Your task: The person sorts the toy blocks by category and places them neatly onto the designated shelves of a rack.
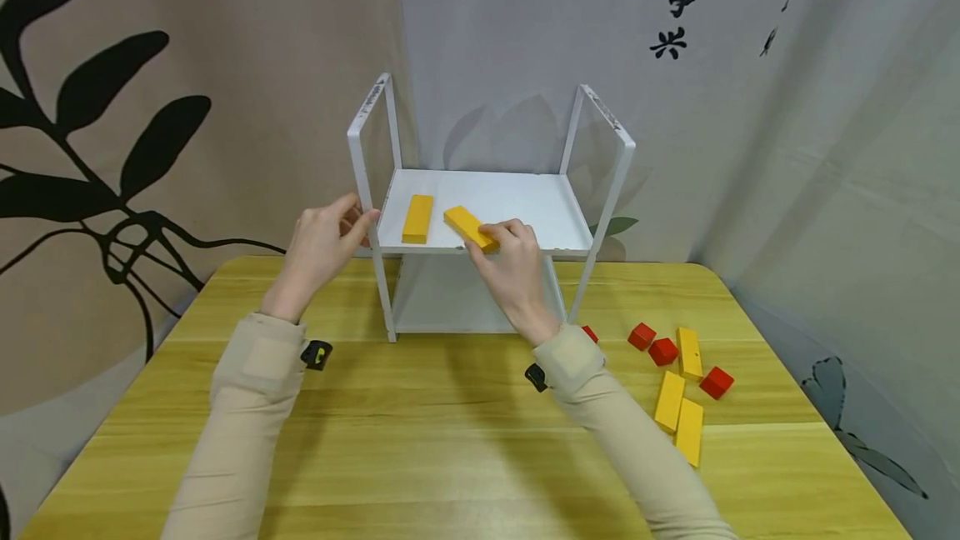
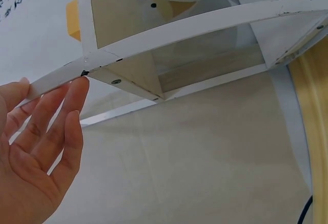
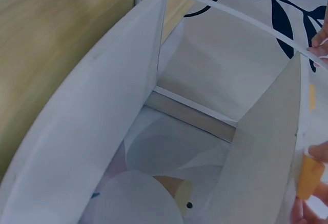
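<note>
A white two-tier shelf rack (image 1: 517, 190) stands toward the back of the table. My left hand (image 1: 322, 244) pinches its front left post (image 2: 56, 79) between thumb and fingertips, close to the upper shelf. Over the front part of that shelf, my right hand (image 1: 517, 273) holds a yellow rectangular block (image 1: 463, 223) by its near end. The block lies slanted; whether it touches the shelf all along is unclear. To its left, a second yellow block (image 1: 417, 219) rests on the upper shelf. The right wrist view shows the held block (image 3: 310, 178) at the shelf's edge.
On the right of the wooden table (image 1: 420, 440) lie several red cubes (image 1: 717, 382) and three yellow blocks (image 1: 688, 432). My right forearm partly covers one red cube (image 1: 590, 333). A patterned curtain (image 1: 495, 48) hangs behind the rack.
</note>
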### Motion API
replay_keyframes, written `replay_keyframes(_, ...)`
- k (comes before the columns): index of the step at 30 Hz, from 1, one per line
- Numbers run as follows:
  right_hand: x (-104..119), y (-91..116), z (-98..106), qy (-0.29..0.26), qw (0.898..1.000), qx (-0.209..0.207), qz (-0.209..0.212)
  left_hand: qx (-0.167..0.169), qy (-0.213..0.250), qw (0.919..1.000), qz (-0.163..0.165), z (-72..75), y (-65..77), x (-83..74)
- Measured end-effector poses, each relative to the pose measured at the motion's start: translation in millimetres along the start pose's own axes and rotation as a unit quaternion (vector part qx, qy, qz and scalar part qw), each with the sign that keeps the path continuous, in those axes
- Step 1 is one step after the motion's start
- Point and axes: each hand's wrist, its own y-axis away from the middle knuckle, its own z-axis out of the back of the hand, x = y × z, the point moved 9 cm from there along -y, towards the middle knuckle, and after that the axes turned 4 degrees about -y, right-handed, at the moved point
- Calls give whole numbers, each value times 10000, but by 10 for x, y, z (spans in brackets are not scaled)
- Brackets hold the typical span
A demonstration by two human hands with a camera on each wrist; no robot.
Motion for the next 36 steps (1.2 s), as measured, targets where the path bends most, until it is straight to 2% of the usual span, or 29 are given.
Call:
replay_keyframes(5, 51, -12, -27, -24, 9995, 317, 53, -46, 12, 10000, -55, 7, -3, -5)
replay_keyframes(13, 98, -35, -84, -153, 9967, 791, -101, -62, -5, 10000, -57, 4, -11, 1)
replay_keyframes(36, 172, -99, -219, 33, 9971, 758, 47, -64, 61, 10000, -31, 0, 2, -3)
